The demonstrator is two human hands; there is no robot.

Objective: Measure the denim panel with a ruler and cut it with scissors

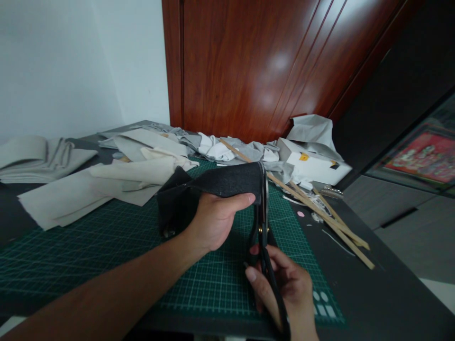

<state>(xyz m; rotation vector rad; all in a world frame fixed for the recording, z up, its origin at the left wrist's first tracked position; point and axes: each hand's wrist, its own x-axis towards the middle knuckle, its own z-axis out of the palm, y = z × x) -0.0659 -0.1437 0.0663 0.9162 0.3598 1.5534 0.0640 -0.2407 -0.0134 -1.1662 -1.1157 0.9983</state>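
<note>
My left hand (220,218) grips a piece of black fabric (227,180), thumb on top and the other fingers hidden beneath it. The fabric is raised over the green cutting mat (220,279), and its left part hangs down in folds. In my right hand (284,284) is a pair of black-handled scissors (263,222), with the fingers through the handles. The scissor blades point away from me and lie along the right edge of the fabric. Whether the blades are closed on the cloth I cannot tell.
Beige and grey cloth pieces (81,189) lie at the left, beside a folded grey stack (35,161). White and grey scraps (220,149) line the back. A white box (313,161) stands back right, with wooden strips (330,220) in front. Behind is a brown wooden panel (241,66).
</note>
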